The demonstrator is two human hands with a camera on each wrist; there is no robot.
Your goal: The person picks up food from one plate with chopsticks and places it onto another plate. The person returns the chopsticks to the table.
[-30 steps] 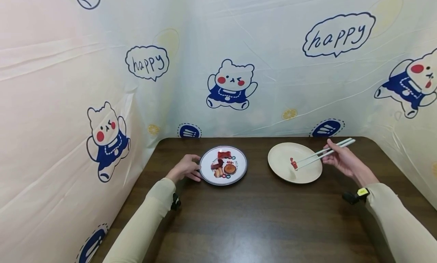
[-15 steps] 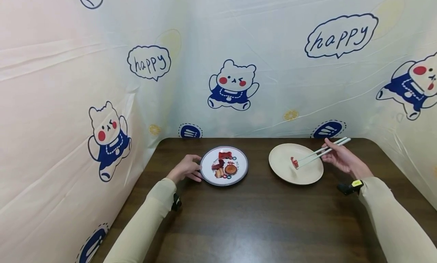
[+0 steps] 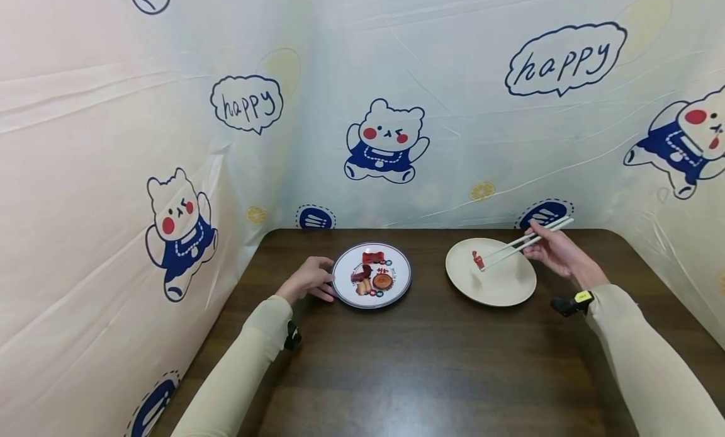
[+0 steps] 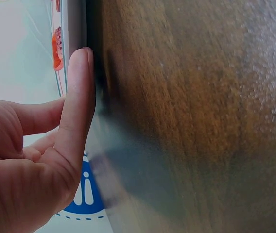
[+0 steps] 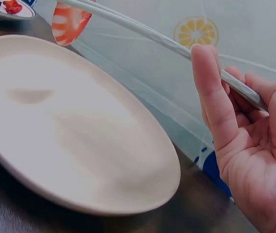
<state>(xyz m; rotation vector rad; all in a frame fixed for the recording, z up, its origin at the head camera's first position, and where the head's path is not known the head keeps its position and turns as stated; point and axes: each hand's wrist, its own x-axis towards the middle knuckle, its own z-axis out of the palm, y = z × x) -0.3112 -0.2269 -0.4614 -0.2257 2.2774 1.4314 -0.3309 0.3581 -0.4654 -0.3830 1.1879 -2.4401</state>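
In the head view, my right hand [image 3: 557, 251] pinches a pair of pale chopsticks [image 3: 518, 242] near their back ends. Their tips hold a small red piece with pale stripes [image 3: 478, 261], raised over a cream plate [image 3: 504, 292]. In the right wrist view the striped piece [image 5: 71, 24] hangs above the far rim, and a soft shadow falls on the plate [image 5: 89, 126]. My left hand [image 3: 308, 278] touches the left rim of a white, blue-edged plate [image 3: 396, 261]. In the left wrist view one straight finger [image 4: 75, 92] lies along that plate's side.
The blue-edged plate bears several small food-like shapes, among them a red piece [image 3: 372, 257] and a round brown one [image 3: 382, 281], beside printed lettering. Both plates stand on a dark wooden table [image 3: 408, 361]. A curtain with bear prints [image 3: 385, 204] surrounds the table's back and sides.
My right hand has moved left and a little away from me, carrying the chopsticks and the striped piece further left over the cream plate. The left hand has stayed at its plate.
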